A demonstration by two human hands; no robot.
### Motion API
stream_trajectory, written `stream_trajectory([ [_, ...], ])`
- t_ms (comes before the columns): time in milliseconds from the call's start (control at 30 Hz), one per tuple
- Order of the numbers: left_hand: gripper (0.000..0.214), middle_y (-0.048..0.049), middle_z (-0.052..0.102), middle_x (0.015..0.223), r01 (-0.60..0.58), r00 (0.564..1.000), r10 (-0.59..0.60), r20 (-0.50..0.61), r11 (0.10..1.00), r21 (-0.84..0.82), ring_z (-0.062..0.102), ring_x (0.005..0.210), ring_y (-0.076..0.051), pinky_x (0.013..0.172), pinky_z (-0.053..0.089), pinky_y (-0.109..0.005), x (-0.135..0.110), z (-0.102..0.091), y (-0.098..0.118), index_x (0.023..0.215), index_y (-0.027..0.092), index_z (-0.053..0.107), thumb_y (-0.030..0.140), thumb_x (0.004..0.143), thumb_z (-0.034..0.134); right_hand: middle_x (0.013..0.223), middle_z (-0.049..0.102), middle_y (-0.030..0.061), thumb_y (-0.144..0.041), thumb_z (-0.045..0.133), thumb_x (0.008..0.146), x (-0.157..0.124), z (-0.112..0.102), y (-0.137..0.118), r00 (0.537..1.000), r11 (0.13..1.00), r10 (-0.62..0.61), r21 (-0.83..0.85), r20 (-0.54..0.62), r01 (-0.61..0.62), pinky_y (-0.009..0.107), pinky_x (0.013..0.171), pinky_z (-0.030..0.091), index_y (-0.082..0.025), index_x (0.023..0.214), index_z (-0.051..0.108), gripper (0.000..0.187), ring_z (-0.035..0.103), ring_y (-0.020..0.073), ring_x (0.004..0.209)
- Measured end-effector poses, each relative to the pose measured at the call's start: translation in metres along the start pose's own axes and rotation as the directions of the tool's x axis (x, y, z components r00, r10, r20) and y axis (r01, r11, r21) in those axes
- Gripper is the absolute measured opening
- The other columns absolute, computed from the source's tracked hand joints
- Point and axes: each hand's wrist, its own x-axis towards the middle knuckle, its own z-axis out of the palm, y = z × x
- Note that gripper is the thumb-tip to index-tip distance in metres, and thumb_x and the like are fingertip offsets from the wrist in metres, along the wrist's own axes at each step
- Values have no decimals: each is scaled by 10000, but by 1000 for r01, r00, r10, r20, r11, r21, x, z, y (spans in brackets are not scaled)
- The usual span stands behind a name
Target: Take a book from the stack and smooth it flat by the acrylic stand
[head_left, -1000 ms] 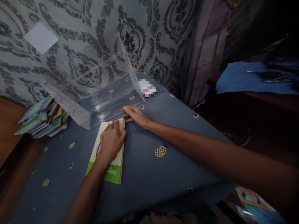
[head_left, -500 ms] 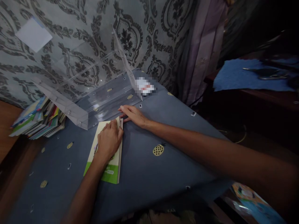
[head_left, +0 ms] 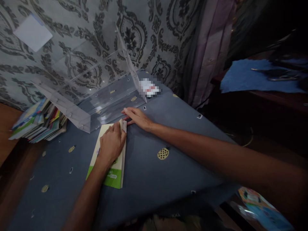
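Note:
A book (head_left: pixel 115 178) with a cream and green cover lies on the blue-grey tablecloth, slightly tilted in view. My left hand (head_left: pixel 112 141) presses down on its upper part, fingers bent over the cover and the thumb along the right edge; the palm hides much of the cover picture. My right hand (head_left: pixel 138 118) is just beyond the book's upper right corner. Its fingers are stretched out and apart, the lower fingertips by the corner; whether they touch it I cannot tell. Behind both hands stands a clear acrylic rack (head_left: pixel 80 123) with transparent side panels.
A stack of books (head_left: pixel 39 123) stands left of the rack. A blurred-out white and red item (head_left: pixel 149 88) sits by the rack's right panel. Patterned wallpaper (head_left: pixel 131 35) rises behind the table. To the right, a blue cloth (head_left: pixel 247 77) with dark objects covers another surface.
Almost nothing differs. Both hands stay at the book, which keeps its place; the view has shifted very slightly.

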Motion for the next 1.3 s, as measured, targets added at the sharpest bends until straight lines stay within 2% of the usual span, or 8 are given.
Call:
stream_trajectory([
  [167, 349, -134, 714, 1157, 2, 1000, -2, -12, 1000, 2, 693, 1034, -294, 810, 519, -372, 0, 2, -2, 1290, 175, 532, 287, 1026, 333, 1079, 660, 78, -430, 532, 1003, -1, 0, -1, 1000, 1000, 6, 4, 1, -6, 224, 651, 632, -184, 922, 658, 288, 688, 161, 904],
  [467, 365, -147, 706, 1187, 9, 1000, -8, -16, 1000, 5, 687, 1056, -296, 842, 532, -387, 0, 4, -2, 1306, 174, 535, 291, 1014, 350, 1051, 654, 77, -455, 547, 992, -1, 0, -1, 1000, 1000, -2, -11, 2, 2, 279, 696, 649, -189, 925, 662, 298, 687, 175, 905],
  [767, 325, -141, 706, 1176, -14, 1000, 14, -10, 1000, 13, 678, 1089, -288, 857, 531, -373, -1, 1, 0, 1259, 177, 545, 283, 1018, 354, 1047, 654, 72, -442, 525, 1003, -1, 1, -1, 1000, 1000, 4, -23, -4, -4, 251, 689, 639, -183, 945, 660, 298, 681, 165, 909],
  [967, 339, -160, 685, 1234, -8, 1000, 8, -12, 1000, 7, 658, 1140, -299, 874, 534, -398, -2, 2, 1, 1265, 173, 551, 289, 1020, 348, 1098, 668, 74, -437, 515, 1007, 0, 0, -1, 1000, 999, 6, -48, -5, -6, 236, 676, 632, -185, 973, 671, 299, 679, 163, 922],
  [1133, 384, -176, 643, 1328, 0, 1000, 0, -17, 1000, 10, 642, 1167, -313, 890, 539, -427, -3, 4, 2, 1319, 165, 549, 323, 1017, 370, 1043, 670, 69, -450, 539, 991, 0, 1, 0, 1000, 999, -4, -50, -11, 3, 253, 660, 629, -194, 925, 669, 295, 678, 172, 899],
  [1200, 411, -171, 612, 1390, 5, 1000, -4, -31, 1000, 5, 627, 1200, -314, 907, 537, -431, -3, 5, 2, 1352, 168, 537, 354, 1018, 387, 991, 665, 58, -415, 539, 989, 0, 1, 1, 1000, 997, -24, -67, 3, 25, 256, 661, 622, -189, 918, 658, 265, 678, 170, 891],
  [1300, 435, -147, 599, 1426, 6, 999, -6, -46, 1000, -2, 611, 1232, -313, 912, 537, -431, -4, 8, 0, 1378, 178, 526, 391, 1026, 386, 932, 659, 37, -285, 604, 934, 0, 0, 6, 997, 984, -79, -160, 9, 79, 303, 737, 614, -182, 943, 658, 117, 666, 162, 861],
])
